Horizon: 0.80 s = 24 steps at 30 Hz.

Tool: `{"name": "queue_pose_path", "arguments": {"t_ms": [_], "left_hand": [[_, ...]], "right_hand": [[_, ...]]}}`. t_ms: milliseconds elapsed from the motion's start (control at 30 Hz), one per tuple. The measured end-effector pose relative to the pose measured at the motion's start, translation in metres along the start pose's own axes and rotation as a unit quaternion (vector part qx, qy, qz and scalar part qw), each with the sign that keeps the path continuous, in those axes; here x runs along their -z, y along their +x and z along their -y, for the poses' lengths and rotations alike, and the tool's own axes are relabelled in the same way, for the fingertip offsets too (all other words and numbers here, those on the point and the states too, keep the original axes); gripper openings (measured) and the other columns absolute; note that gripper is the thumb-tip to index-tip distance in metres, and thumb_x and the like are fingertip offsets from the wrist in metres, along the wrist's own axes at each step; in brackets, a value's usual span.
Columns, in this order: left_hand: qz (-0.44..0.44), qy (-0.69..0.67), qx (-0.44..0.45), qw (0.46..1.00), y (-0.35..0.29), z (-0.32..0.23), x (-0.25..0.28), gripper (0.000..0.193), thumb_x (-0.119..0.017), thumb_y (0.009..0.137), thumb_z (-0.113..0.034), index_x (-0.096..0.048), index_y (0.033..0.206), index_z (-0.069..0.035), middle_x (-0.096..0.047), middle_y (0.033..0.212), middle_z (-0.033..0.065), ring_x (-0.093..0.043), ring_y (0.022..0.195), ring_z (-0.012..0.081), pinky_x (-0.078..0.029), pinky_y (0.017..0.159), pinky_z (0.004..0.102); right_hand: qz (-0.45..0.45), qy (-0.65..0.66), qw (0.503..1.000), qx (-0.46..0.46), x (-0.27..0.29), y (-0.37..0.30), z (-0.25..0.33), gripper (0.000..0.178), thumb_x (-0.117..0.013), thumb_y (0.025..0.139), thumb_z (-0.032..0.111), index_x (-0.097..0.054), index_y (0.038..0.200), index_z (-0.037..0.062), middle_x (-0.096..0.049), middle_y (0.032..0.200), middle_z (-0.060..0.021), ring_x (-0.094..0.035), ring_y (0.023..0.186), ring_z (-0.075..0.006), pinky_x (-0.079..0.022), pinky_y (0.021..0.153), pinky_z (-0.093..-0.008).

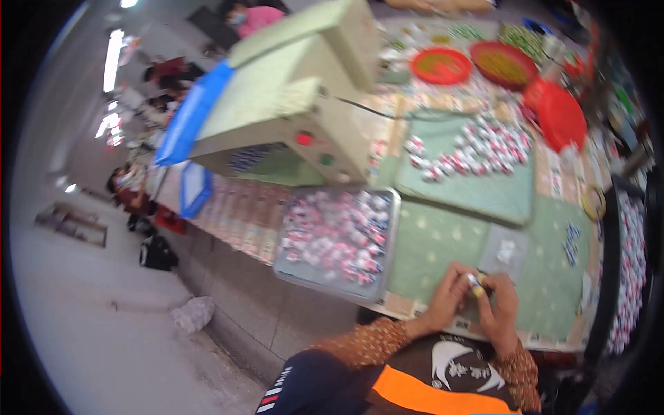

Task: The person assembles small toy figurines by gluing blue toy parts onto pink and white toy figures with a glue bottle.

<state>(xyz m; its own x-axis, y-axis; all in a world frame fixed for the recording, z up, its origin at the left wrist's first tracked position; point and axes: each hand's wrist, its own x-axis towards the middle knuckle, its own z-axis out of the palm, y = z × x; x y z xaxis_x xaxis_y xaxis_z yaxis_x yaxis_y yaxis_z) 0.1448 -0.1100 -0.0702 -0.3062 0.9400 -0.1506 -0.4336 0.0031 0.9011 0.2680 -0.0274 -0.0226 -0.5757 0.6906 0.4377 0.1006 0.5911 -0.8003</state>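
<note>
Close in front of my body, both hands meet over the front edge of the green mat. Between their fingertips is a small whitish piece, its kind too blurred to name. My left hand pinches it from the left. My right hand closes on it from the right, with a bit of yellow showing at the fingertips. Just beyond the hands lies a clear plastic bag with small white pieces on it. Small dark blue pieces lie in a cluster to the right.
A metal tray of white, pink and blue pieces stands left, beside a cream-coloured machine housing. Similar pieces cover a raised green board. Red bowls and a yellow tape roll sit farther off. Other people work at the far left.
</note>
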Motion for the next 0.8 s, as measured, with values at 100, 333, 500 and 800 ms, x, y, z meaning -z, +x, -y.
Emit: {"name": "queue_pose_path", "arguments": {"t_ms": [100, 333, 500, 800], "left_hand": [[0.008, 0.004, -0.02, 1.0, -0.004, -0.003, 0.0, 0.03, -0.041, 0.109, -0.036, -0.047, 0.122, -0.009, -0.044, 0.085, -0.0035, -0.039, 0.066, 0.0034, -0.036, 0.057, 0.0182], [-0.008, 0.081, -0.101, 0.992, -0.001, 0.004, -0.006, 0.037, -0.034, 0.11, -0.038, -0.046, 0.121, -0.005, -0.046, 0.098, 0.001, -0.042, 0.086, 0.0051, -0.039, 0.077, 0.022], [-0.015, 0.15, -0.13, 0.98, 0.005, -0.001, -0.003, 0.039, -0.032, 0.11, -0.037, -0.046, 0.119, -0.002, -0.048, 0.098, 0.0047, -0.047, 0.091, 0.0099, -0.042, 0.084, 0.0262], [-0.02, 0.131, -0.14, 0.981, 0.009, -0.006, -0.002, 0.036, -0.032, 0.111, -0.036, -0.046, 0.116, -0.003, -0.049, 0.097, 0.0046, -0.047, 0.089, 0.0097, -0.042, 0.082, 0.0257]], "right_hand": [[0.023, 0.026, 0.999, -0.019, 0.002, -0.001, 0.003, 0.018, -0.063, 0.079, -0.008, -0.058, 0.095, -0.001, -0.056, 0.084, -0.0135, -0.055, 0.071, -0.026, -0.045, 0.061, -0.0339], [0.032, 0.101, 0.992, -0.061, -0.005, -0.004, -0.007, 0.015, -0.06, 0.08, -0.008, -0.053, 0.091, -0.0003, -0.051, 0.082, -0.0117, -0.052, 0.07, -0.0224, -0.043, 0.062, -0.0321], [0.013, 0.14, 0.987, -0.081, -0.014, -0.006, -0.012, 0.015, -0.057, 0.081, -0.008, -0.049, 0.091, -0.0002, -0.047, 0.082, -0.0103, -0.048, 0.072, -0.0199, -0.042, 0.066, -0.0306], [0.017, 0.191, 0.976, -0.102, -0.024, -0.004, -0.019, 0.015, -0.056, 0.085, -0.007, -0.047, 0.094, 0.0018, -0.047, 0.089, -0.0065, -0.046, 0.079, -0.015, -0.04, 0.072, -0.0272]]}}
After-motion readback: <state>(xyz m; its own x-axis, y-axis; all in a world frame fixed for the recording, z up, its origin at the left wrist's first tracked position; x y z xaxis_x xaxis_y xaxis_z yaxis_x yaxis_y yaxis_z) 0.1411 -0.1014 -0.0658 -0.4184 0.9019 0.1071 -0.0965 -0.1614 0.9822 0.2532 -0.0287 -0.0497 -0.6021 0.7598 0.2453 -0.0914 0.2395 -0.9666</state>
